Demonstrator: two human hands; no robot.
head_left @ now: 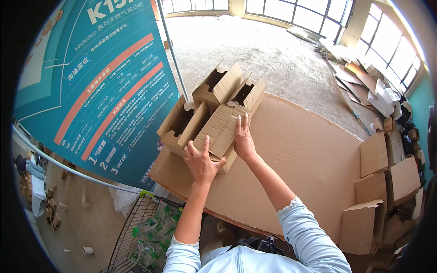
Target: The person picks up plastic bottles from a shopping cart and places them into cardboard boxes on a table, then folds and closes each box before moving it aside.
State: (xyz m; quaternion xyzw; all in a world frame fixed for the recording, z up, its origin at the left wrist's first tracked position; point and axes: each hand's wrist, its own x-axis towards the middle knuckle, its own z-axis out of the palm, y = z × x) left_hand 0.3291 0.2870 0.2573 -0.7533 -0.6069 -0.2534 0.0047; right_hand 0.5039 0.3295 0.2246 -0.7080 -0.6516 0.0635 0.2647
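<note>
A small brown cardboard box stands with its top flap folded over, among several open boxes at the far left of the cardboard-covered table. My left hand grips its near end, thumb and fingers spread around the corner. Along the right edge of the flap lie the stretched fingers of my right hand, pressed on the cardboard. An open box stands to the left, touching the group. Behind are another open box and a narrower open one, with dark insides.
A teal printed banner on a pole rises at the left. A wire cart with clear plastic bottles stands below the table's left corner. Cardboard boxes are stacked at the right edge. Flattened cardboard and scraps lie by the windows.
</note>
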